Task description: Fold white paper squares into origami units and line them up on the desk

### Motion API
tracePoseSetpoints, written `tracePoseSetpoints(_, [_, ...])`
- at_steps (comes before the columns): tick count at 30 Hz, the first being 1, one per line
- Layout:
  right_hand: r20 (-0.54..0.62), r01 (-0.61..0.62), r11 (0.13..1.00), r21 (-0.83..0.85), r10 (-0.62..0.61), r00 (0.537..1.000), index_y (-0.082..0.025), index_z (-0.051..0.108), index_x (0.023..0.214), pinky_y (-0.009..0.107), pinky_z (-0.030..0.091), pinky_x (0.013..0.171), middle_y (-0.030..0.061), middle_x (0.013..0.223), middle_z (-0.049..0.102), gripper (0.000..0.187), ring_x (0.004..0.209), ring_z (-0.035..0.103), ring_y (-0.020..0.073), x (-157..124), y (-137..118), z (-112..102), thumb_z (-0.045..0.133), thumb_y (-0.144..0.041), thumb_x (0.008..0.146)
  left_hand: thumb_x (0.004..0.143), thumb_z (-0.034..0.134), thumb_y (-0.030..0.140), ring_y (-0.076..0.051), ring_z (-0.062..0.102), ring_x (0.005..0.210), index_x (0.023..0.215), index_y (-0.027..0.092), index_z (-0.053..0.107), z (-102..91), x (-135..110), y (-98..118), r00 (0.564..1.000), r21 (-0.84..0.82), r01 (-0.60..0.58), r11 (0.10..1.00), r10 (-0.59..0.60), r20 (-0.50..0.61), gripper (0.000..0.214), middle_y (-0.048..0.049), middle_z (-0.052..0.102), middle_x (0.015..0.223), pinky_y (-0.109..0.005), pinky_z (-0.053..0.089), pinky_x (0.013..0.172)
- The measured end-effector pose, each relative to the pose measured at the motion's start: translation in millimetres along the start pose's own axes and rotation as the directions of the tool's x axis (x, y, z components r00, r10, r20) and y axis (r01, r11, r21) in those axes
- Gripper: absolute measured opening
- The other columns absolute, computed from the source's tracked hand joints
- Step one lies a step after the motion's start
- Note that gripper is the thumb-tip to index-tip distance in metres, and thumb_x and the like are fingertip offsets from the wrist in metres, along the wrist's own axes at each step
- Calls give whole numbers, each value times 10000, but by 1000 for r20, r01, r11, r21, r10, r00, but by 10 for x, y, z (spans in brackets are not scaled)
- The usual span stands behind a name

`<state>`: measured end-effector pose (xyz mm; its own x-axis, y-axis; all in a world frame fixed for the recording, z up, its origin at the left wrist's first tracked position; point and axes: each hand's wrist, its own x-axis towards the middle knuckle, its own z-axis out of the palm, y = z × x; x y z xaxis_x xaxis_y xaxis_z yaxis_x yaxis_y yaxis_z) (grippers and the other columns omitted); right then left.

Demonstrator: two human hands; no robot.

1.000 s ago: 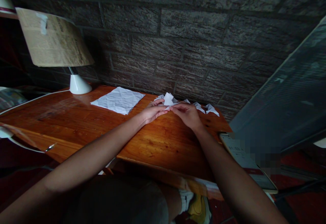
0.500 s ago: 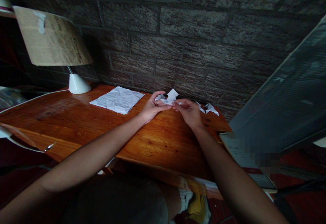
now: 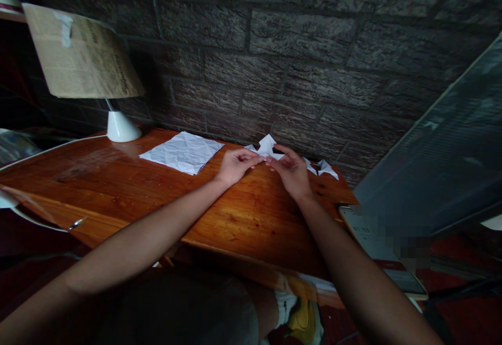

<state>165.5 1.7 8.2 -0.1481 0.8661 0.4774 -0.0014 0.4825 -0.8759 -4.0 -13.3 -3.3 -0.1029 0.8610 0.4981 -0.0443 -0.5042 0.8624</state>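
Observation:
A small white folded paper piece with a pointed top is held between both hands, just above the far side of the wooden table. My left hand pinches its lower left edge between thumb and fingers. On the other side, my right hand grips the lower right edge with its thumb and a finger. Fingers cover part of the paper's lower edge. To the right of my right hand lie more folded white paper pieces. Left of my left hand is a stack of creased white sheets.
A lamp with a paper-covered shade stands at the table's back left, its white cord running left. A brick wall rises behind. At the right edge lies a tablet-like device, beside a grey panel.
My left hand has closed its fingers in to pinch the folded paper's lower edge. A finger of my right hand has lifted and spread behind the paper.

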Motion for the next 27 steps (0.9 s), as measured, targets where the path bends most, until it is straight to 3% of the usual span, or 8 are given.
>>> tracePoseSetpoints(3, [13,-65,997,30,65,998,-260,689,1114,376,555,729,-24,679,693,493,696,680,203,9,11,-8,833,-399,663,629,852,436,-118,600,591,723,148,737,-6,11,-13,1000,-22,-10,1000,10,6,324,-41,726,695,-256,475,597])
tracePoseSetpoints(9, [21,-180,973,145,179,984,-228,711,937,320,539,715,-4,740,727,385,800,708,194,7,19,-18,847,-405,623,592,877,416,-121,621,597,881,146,764,-78,39,-105,995,19,8,1000,-10,95,411,-42,738,733,-254,488,598])
tracePoseSetpoints(17, [54,-213,963,166,207,977,-228,685,880,281,526,674,-19,713,724,424,771,718,179,2,-15,-31,876,-433,561,636,845,460,-136,614,600,797,159,786,-114,37,-64,994,78,-7,997,-1,105,347,-56,747,725,-274,490,607])
tracePoseSetpoints(27, [108,-243,964,112,231,967,-196,644,788,283,519,697,15,766,729,367,751,694,162,-22,-19,8,846,-441,602,590,885,383,-143,670,719,840,158,749,-63,31,-70,995,-167,104,981,-102,20,363,-39,750,793,-299,532,763])
